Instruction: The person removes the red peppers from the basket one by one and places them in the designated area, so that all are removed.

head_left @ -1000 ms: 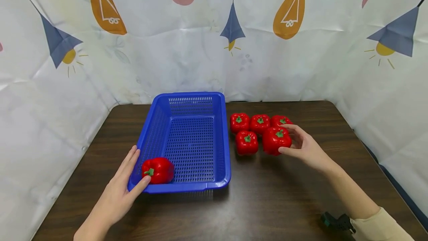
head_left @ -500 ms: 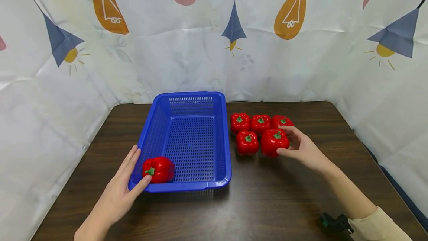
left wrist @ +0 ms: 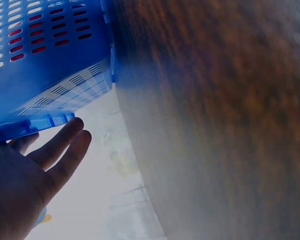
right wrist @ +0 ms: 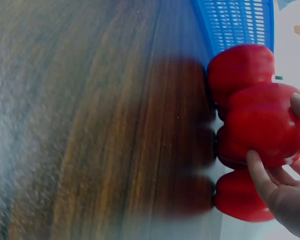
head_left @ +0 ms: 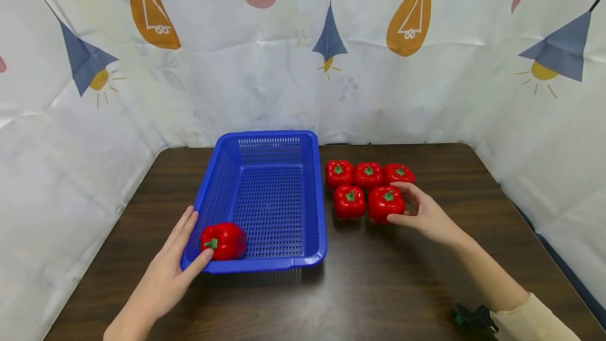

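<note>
A blue perforated basket [head_left: 265, 266] stands left of centre on the table, and one red pepper [head_left: 223, 241] lies in its near left corner. My left hand [head_left: 191, 241] lies flat against that corner, fingers straight along the wall and thumb at the rim. The left wrist view shows the same straight fingers [left wrist: 60, 145] under the basket [left wrist: 55, 60]. Right of the basket sit three peppers in a back row [head_left: 368, 174] and two in front. My right hand [head_left: 396, 203] grips the front right pepper [head_left: 383, 201] between thumb and fingers. That grip on the pepper [right wrist: 262, 130] also shows in the right wrist view.
The dark wooden table [head_left: 379, 278] is walled on three sides by a white printed curtain [head_left: 303, 83]. A small black and green object [head_left: 473, 317] lies near the front right edge beside my right sleeve.
My right hand has shifted the gripped pepper slightly left, closer to the front left pepper. The left hand and the basket have stayed where they were.
</note>
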The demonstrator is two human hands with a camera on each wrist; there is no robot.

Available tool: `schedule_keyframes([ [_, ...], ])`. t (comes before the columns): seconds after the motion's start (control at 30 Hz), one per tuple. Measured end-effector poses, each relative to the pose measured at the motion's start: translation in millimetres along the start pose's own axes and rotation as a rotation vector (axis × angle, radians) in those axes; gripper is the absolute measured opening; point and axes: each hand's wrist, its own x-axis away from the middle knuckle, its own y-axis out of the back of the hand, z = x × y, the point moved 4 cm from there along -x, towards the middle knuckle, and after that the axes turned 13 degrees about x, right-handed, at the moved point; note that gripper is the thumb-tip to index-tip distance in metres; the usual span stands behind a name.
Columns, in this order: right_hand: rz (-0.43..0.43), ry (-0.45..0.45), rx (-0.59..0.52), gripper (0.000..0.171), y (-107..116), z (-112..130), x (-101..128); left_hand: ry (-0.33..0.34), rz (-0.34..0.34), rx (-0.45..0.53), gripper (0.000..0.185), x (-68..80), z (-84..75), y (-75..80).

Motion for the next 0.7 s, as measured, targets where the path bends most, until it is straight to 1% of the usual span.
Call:
schedule_keyframes([
  [0.2,0.009,-0.026,0.01,0.072,-5.1,-1.6,-2.7,0.0,-0.001,0.0,0.082,-0.6,-0.4,-0.2],
  [0.47,0.016,-0.026,0.044,0.073,-9.6,-4.7,-4.5,-0.003,0.0,0.007,0.082,-0.6,-0.7,-0.3],
  [0.6,0.006,-0.022,0.054,0.072,-10.5,-5.4,-5.7,-0.001,0.002,0.004,0.082,-1.0,-1.0,0.2],
  [0.7,-0.012,-0.009,0.083,0.072,-11.0,-4.7,-5.9,0.005,0.003,-0.001,0.082,-0.1,-1.1,0.3],
])
